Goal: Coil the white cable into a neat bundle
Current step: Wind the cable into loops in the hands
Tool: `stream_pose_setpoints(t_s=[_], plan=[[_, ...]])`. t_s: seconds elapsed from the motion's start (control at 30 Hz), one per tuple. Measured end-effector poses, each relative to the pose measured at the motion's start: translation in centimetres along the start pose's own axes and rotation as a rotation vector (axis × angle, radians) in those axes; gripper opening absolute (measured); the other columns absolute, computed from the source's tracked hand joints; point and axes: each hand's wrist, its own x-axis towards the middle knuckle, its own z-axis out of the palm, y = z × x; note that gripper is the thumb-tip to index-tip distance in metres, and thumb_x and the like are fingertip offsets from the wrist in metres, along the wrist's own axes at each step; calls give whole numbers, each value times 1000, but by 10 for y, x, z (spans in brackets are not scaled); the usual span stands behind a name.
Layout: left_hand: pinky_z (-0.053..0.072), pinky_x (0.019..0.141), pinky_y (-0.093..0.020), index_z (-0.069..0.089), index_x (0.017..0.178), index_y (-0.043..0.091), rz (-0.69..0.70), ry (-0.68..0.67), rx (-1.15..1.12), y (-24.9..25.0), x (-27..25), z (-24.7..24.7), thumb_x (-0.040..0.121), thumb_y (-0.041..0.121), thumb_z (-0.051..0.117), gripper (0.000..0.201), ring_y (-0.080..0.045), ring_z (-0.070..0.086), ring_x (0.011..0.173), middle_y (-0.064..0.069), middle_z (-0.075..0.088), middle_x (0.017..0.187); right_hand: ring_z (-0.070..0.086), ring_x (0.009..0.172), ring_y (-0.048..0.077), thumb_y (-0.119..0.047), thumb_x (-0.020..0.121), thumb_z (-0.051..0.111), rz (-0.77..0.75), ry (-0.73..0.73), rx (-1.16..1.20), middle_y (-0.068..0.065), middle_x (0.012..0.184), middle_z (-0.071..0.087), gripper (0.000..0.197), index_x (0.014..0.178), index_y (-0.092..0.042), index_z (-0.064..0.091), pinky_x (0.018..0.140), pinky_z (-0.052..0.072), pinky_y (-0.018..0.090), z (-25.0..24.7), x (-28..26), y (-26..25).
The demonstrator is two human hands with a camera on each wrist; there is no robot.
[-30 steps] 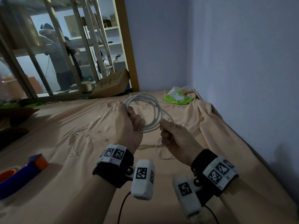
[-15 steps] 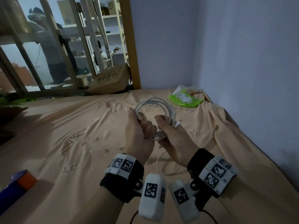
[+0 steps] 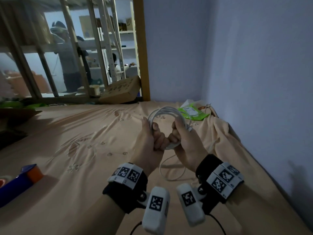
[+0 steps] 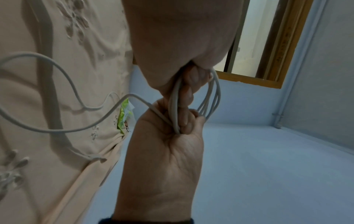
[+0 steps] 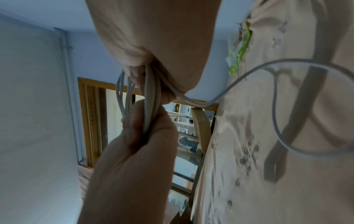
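The white cable [image 3: 166,109] is wound into a small round coil of several loops held upright above the peach sheet. My left hand [image 3: 151,138] grips the coil's left side and my right hand [image 3: 183,139] grips its right side, knuckles nearly touching. A white plug [image 3: 189,128] sticks out by my right thumb. A loose tail [image 3: 169,173] hangs below the hands and loops on the sheet. In the left wrist view the bundled strands [image 4: 212,97] run between both fists and the tail [image 4: 63,75] curls over the sheet. The right wrist view shows the same strands [image 5: 150,97].
The peach embroidered sheet [image 3: 84,150] covers the surface, with a blue wall [image 3: 254,82] close on the right. A green packet [image 3: 193,112] lies in the far corner, a cardboard box [image 3: 122,92] leans at the back, and a blue and orange tape dispenser [image 3: 18,182] sits at the left.
My right hand has come up from the trailing cable and taken hold of the coil's right side. The hands have drawn together and the loops have closed into a tighter ring.
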Motion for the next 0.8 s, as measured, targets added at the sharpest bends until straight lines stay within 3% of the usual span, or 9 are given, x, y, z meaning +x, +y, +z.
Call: stream_pose_setpoints(t_s=[0.2,0.33,0.5,0.67,0.8], plan=[[17,40,-24,48,73,14,0,-105,244,11,4,7,96,53,44,45,-10,15,40,1,15,55,21,41,10,-20,103,47,-37,-141,-252,-5,46,26,33,72,-9,46,45,26,23,-18,-1,-29],[18,44,-25,56,87,10,23,-281,567,9,-5,10,93,36,56,27,-12,16,45,-7,11,66,22,36,8,-18,103,47,21,-218,-411,-5,43,27,33,72,-8,45,39,28,21,-33,-7,-43],[13,43,-25,50,81,10,-81,-364,660,-1,-8,15,96,32,55,27,-15,9,48,-7,8,67,22,36,9,-22,102,51,141,-291,-491,-4,46,24,31,74,-8,49,39,27,22,-50,-22,-57],[11,44,-25,46,79,13,-52,-328,623,-23,-2,21,101,33,47,30,-14,10,46,-5,10,64,19,37,7,-25,99,57,134,-185,-453,-6,49,24,25,78,-13,50,38,16,21,-62,-22,-64],[14,42,-23,48,81,11,-52,-326,613,-35,1,23,103,31,44,30,-11,14,43,-4,13,61,17,39,6,-31,100,54,131,-111,-414,-6,51,22,30,74,-19,46,36,17,19,-72,-18,-63]])
